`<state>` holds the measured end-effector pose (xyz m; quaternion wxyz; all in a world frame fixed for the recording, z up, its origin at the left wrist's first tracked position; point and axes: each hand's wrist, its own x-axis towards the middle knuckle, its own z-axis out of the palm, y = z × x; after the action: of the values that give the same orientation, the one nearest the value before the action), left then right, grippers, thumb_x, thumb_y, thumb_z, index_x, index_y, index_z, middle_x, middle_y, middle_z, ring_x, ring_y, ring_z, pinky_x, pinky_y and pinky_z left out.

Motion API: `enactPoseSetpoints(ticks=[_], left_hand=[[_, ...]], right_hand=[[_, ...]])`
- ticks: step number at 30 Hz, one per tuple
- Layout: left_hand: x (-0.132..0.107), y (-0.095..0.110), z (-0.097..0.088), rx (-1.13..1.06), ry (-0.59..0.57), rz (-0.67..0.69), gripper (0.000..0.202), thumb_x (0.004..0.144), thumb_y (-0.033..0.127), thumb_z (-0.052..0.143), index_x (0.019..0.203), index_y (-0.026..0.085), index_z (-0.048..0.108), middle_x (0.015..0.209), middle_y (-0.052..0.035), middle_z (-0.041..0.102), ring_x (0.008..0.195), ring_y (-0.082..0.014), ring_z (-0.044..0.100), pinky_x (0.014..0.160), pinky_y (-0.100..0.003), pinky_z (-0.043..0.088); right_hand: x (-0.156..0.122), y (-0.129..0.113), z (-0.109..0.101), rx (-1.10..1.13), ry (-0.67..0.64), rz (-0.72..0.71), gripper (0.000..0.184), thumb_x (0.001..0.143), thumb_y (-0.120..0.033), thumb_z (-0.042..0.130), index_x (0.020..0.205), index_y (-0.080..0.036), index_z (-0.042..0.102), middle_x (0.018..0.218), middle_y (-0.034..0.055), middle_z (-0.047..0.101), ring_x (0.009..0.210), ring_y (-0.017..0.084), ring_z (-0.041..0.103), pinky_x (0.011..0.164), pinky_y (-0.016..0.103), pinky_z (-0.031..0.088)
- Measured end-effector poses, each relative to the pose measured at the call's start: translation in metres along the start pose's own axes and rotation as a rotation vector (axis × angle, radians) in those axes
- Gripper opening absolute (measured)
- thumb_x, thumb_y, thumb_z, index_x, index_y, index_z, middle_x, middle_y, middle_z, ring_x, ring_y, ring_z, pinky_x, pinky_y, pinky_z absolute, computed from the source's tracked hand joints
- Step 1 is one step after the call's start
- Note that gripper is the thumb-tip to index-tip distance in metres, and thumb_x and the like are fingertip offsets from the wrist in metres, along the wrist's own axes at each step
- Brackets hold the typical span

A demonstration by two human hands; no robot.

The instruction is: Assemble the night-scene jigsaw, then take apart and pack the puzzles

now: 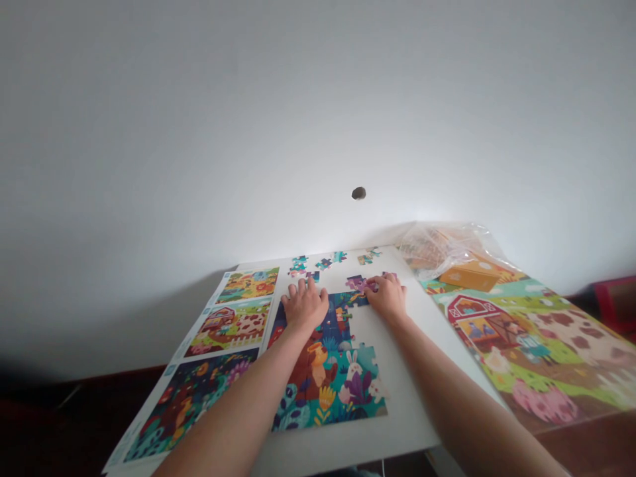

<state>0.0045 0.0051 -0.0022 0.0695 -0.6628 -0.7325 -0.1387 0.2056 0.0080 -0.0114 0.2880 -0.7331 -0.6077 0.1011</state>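
A partly joined jigsaw puzzle point(332, 377) lies on the white table, showing a brown animal, white rabbits and plants on dark blue. Its upper right area has a gap where the white surface shows. My left hand point(305, 306) rests flat on the puzzle's upper left part, fingers spread. My right hand point(388, 297) is at the puzzle's upper right, with bent fingers on a purple puzzle piece point(354, 283); the fingertips partly cover it. Beyond my left fingers lie loose teal pieces point(299, 264), and more loose pieces point(368, 258) lie toward the wall.
A printed sheet point(199, 361) with three pictures lies at the left. On the right are a finished-looking farm picture point(541, 358), an orange box point(470, 275) and a clear plastic bag point(447, 245). A white wall point(298, 132) with a round hole point(358, 193) rises behind the table.
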Motion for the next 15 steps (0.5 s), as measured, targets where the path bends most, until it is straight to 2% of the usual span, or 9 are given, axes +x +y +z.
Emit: enactPoseSetpoints(ticks=[5,8,10,12,15], left_hand=[[0.0,-0.003,0.004,-0.031,0.036,-0.011,0.037,0.09,0.04,0.037,0.115,0.021,0.058,0.12,-0.0137,0.06,0.112,-0.0338,0.048,0.09,-0.051,0.038],[0.009,-0.01,0.009,-0.084,0.031,-0.063,0.034,0.089,0.038,0.041,0.113,0.024,0.061,0.123,-0.0115,0.06,0.112,-0.0348,0.049,0.089,-0.052,0.04],[0.023,-0.018,0.009,-0.105,0.015,-0.095,0.032,0.089,0.036,0.042,0.107,0.024,0.065,0.12,-0.0115,0.062,0.108,-0.0353,0.053,0.085,-0.051,0.043],[0.04,-0.029,0.007,-0.111,0.012,-0.071,0.03,0.089,0.03,0.041,0.099,0.022,0.068,0.115,-0.012,0.065,0.104,-0.032,0.057,0.084,-0.045,0.045],[0.068,-0.048,0.002,-0.117,0.012,-0.013,0.03,0.083,0.027,0.052,0.109,0.022,0.066,0.118,-0.0137,0.065,0.113,-0.0321,0.053,0.091,-0.044,0.044]], right_hand=[[0.0,-0.001,0.0,-0.012,-0.004,0.006,0.026,0.08,-0.035,0.06,0.103,-0.03,0.072,0.11,0.0079,0.058,0.11,0.026,0.048,0.094,0.041,0.031],[-0.001,-0.001,0.0,-0.014,0.0,0.003,0.026,0.08,-0.034,0.06,0.103,-0.029,0.072,0.11,0.0082,0.059,0.109,0.026,0.049,0.094,0.041,0.032],[-0.001,-0.001,-0.001,-0.007,0.005,-0.003,0.026,0.08,-0.033,0.06,0.102,-0.028,0.072,0.109,0.0086,0.059,0.108,0.026,0.049,0.093,0.041,0.032],[-0.001,-0.002,-0.001,0.002,0.01,-0.002,0.025,0.079,-0.032,0.06,0.101,-0.028,0.072,0.108,0.009,0.06,0.108,0.026,0.049,0.093,0.041,0.032],[-0.001,-0.002,0.0,0.016,0.016,-0.002,0.024,0.078,-0.032,0.062,0.099,-0.028,0.073,0.107,0.009,0.061,0.108,0.026,0.049,0.093,0.041,0.032]])
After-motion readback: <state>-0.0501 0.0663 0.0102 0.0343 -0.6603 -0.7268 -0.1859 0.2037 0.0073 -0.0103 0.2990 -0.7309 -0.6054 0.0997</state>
